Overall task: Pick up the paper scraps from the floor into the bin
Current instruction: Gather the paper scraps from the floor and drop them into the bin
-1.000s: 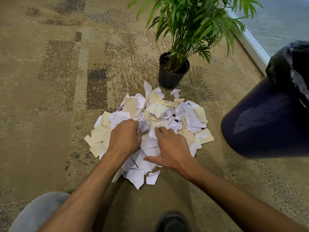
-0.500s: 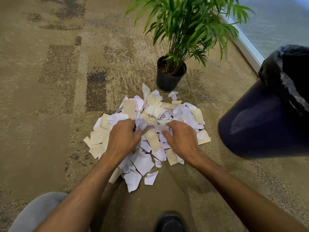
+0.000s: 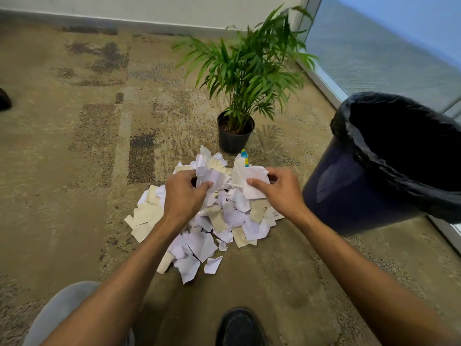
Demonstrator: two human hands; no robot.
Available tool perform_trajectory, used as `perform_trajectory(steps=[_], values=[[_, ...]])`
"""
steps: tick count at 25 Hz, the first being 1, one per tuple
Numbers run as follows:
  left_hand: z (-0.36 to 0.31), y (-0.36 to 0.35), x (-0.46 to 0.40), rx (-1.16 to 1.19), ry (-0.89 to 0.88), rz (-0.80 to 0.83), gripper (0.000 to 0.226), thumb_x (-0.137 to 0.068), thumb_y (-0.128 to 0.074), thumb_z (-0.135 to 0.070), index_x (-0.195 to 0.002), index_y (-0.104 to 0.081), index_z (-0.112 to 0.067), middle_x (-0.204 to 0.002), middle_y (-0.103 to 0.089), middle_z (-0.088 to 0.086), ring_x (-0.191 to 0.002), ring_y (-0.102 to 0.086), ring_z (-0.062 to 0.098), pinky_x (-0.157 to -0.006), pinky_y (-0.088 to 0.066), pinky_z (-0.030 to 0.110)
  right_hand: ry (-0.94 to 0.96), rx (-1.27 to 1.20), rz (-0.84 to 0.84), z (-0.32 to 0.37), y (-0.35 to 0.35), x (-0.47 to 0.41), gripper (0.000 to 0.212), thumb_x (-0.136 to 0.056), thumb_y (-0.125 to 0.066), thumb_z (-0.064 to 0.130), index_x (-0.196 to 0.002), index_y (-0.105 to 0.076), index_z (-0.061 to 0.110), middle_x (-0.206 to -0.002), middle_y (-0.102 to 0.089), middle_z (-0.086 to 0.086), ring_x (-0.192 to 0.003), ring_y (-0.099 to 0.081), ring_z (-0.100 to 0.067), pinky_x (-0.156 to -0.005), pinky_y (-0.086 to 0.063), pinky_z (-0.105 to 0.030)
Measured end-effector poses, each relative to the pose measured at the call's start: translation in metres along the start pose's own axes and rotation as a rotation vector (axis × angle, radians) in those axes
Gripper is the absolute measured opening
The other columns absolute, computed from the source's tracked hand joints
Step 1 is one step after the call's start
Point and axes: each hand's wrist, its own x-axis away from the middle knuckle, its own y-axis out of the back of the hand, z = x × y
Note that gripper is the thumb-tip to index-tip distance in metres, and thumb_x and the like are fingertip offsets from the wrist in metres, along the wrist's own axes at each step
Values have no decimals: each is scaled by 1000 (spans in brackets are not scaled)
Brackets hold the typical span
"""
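Early stage, by the look of it. Both hands lifted above the heap at frame centre, sharing one bundle of scraps (image 3: 224, 174): left hand (image 3: 183, 196) with thumb and fingers curled round crumpled white sheets, right hand (image 3: 279, 192) pinching the right edge of the same bundle. Grip on both sides closed on paper, not empty.

Nothing delivered yet as far as visible. Bulk of the paper scraps (image 3: 212, 231) on the carpet (image 3: 74, 171), centre to lower centre of the frame, white and cream mixed, a few loose bits at the near edge.

Bin (image 3: 361, 186) at right edge, dark blue, black liner (image 3: 369, 143) folded over the rim, just beside the heap. Interior pitch dark; contents impossible to tell.

Potted plant (image 3: 235, 136) just behind the heap, upper centre; only soil and stems in the pot.

Remaining, judging from this: carry to the bin, drop, repeat several times.
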Motion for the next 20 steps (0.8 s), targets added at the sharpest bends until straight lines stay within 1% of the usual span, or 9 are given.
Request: perform_trajectory(steps=[2, 4, 6, 9, 11, 13, 16, 18, 20], values=[[-30, 3, 2, 41, 5, -17, 21, -78, -77, -23, -74, -72, -2, -61, -64, 12, -50, -46, 14, -52, -40, 27, 33, -16, -51, 14, 23, 1, 15, -81, -78, 29, -91, -77, 18, -77, -74, -3, -67, -67, -20, -60, -50, -38], [-69, 4, 4, 97, -34, -22, 17, -77, -78, -21, -84, -75, -6, -69, -68, 2, -55, -58, 13, -56, -50, 29, 75, -9, -107, 30, 51, 2, 13, -80, -78, 27, -90, -77, 17, -75, -73, 0, -57, -58, -5, -55, -43, -29], [-109, 2, 2, 137, -108, -26, 17, -77, -78, -20, -89, -76, -7, -73, -69, -3, -60, -63, 14, -58, -53, 31, 120, 20, -198, 46, 84, 2, 15, -77, -80, 26, -87, -77, 15, -71, -71, -2, -54, -51, 2, -54, -41, -27], [-165, -9, -8, 166, -217, -32, 19, -77, -76, -23, -86, -76, -6, -75, -73, 6, -64, -67, 19, -58, -55, 38, 160, 81, -321, 61, 138, 1, 26, -72, -83, 27, -93, -77, 14, -75, -73, 0, -66, -64, -7, -64, -52, -29], [-198, -22, -12, 160, -280, -11, 23, -78, -75, -25, -91, -76, -6, -81, -74, 8, -69, -67, 18, -62, -56, 37, 184, 147, -388, 61, 171, 1, 29, -69, -82, 33, -92, -75, 16, -77, -73, -1, -73, -69, -15, -71, -57, -37], [-235, -40, -15, 162, -350, 44, 22, -78, -75, -20, -93, -75, -5, -86, -74, 10, -74, -67, 19, -66, -55, 34, 176, 285, -459, 54, 204, 1, 36, -68, -79, 42, -98, -74, 22, -77, -72, 3, -74, -68, -15, -71, -56, -38], [-282, -74, -28, 97, -449, 176, 18, -75, -76, -17, -88, -75, -4, -84, -73, 10, -74, -67, 19, -66, -54, 36, 152, 441, -499, 37, 240, -1, 36, -74, -78, 42, -106, -72, 26, -80, -71, 4, -77, -66, -15, -71, -54, -36], [-305, -102, -38, -5, -475, 270, 17, -75, -76, -19, -74, -68, -5, -71, -66, 6, -65, -61, 18, -55, -48, 33, 119, 486, -497, 22, 256, -6, 40, -76, -78, 39, -112, -70, 22, -88, -72, -2, -84, -67, -20, -74, -55, -39], [-319, -127, -40, -129, -482, 369, 28, -79, -75, -19, -65, -53, -9, -61, -51, 0, -62, -52, 20, -49, -35, 28, 65, 543, -459, 4, 264, -12, 47, -79, -76, 40, -119, -67, 17, -98, -72, -6, -92, -67, -24, -77, -53, -37]])
